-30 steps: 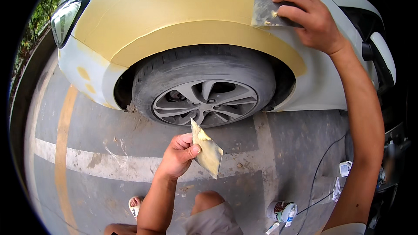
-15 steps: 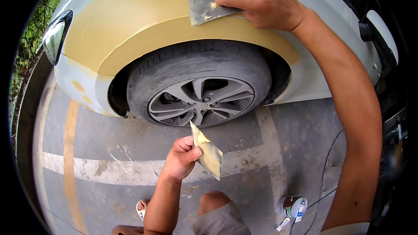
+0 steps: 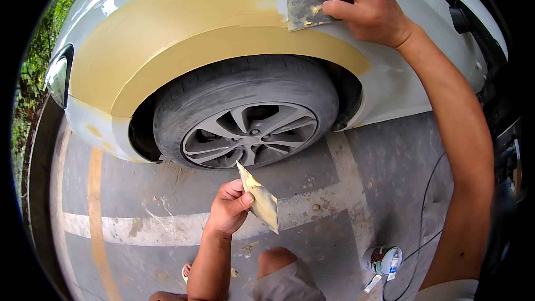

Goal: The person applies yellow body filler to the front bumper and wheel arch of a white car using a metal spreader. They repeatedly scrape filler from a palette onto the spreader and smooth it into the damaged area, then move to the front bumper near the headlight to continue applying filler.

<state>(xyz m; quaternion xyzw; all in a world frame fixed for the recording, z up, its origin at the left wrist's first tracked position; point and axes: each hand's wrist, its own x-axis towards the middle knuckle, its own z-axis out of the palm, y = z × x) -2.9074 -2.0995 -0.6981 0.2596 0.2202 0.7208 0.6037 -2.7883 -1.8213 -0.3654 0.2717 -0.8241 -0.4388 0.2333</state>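
My right hand (image 3: 365, 5) grips a dark grey filler spreader (image 3: 304, 8) with bits of yellowish putty on it. The spreader lies against the white car fender (image 3: 398, 50), at the right end of a broad tan layer of body filler (image 3: 167, 33) above the wheel arch. Lower down, in front of the wheel (image 3: 248, 128), my left hand (image 3: 229, 207) pinches a second flat spreader (image 3: 262, 200) between thumb and fingers. Yellow putty is smeared over its face and upper edge.
An open round can (image 3: 380, 260) stands on the grey floor at the lower right, with tubes beside it and a dark cable (image 3: 422, 212) running past. The car's headlight (image 3: 59, 78) is at far left, its side mirror (image 3: 482, 17) at far right. Foliage (image 3: 42, 39) borders the left.
My right hand has drawn its spreader rightward along the fender, off most of the tan filler. My left hand holds its spreader almost as before. The view has shifted slightly.
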